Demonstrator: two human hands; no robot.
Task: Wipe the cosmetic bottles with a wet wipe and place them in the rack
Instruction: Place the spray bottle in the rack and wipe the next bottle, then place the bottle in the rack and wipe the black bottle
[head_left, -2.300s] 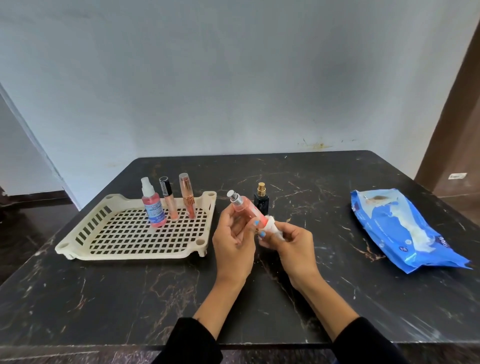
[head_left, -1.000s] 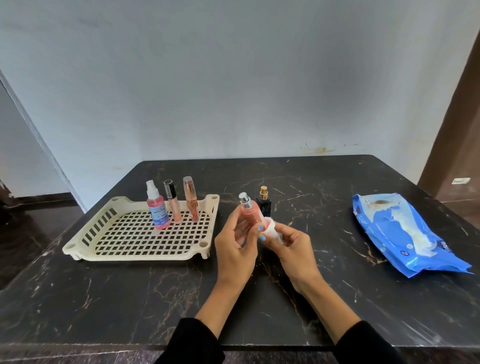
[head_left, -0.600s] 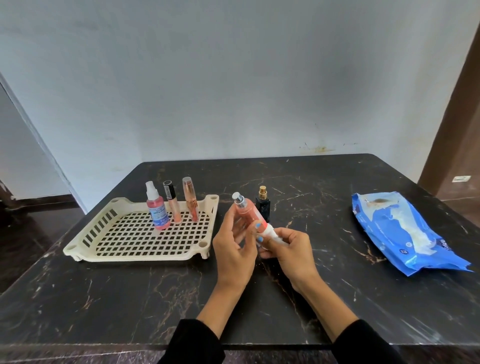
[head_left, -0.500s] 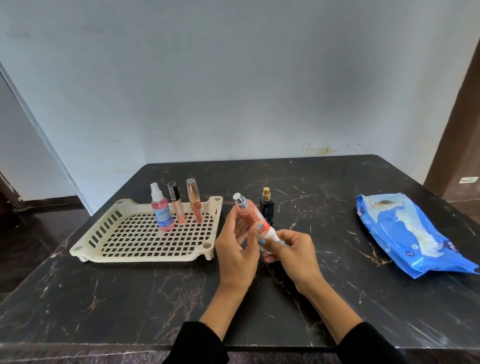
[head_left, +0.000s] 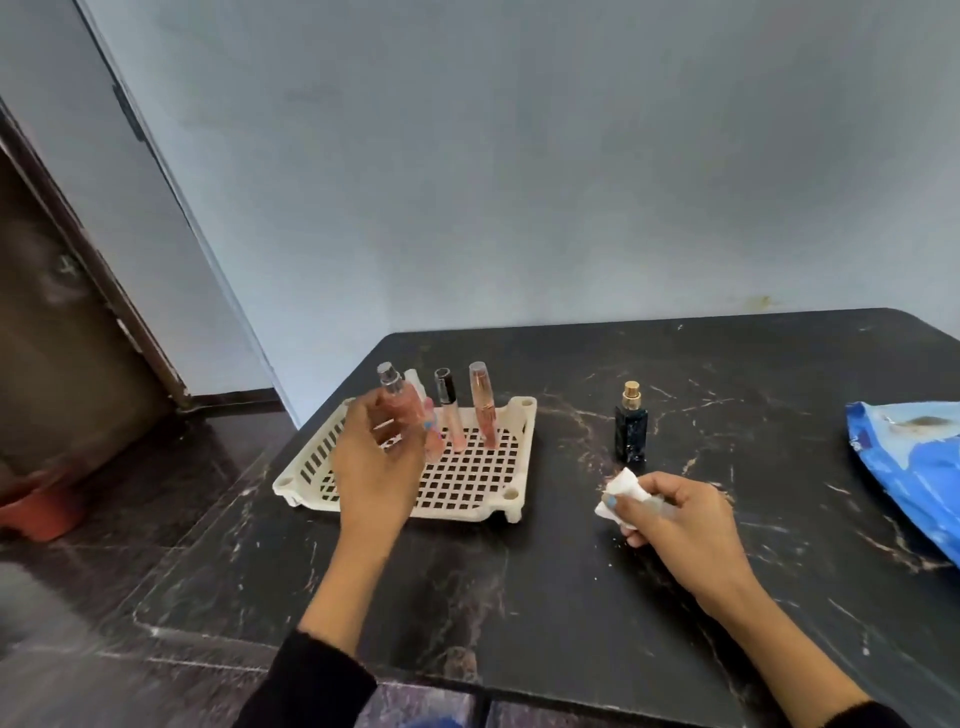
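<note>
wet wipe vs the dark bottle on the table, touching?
Apart. The head view shows bare table between the wet wipe, held by the right hand, and the base of the dark bottle standing behind it.

spray bottle (head_left: 423, 415) mostly hidden behind blurred pink bottle (head_left: 400, 405), wipes pack (head_left: 904, 467) cropped
</note>
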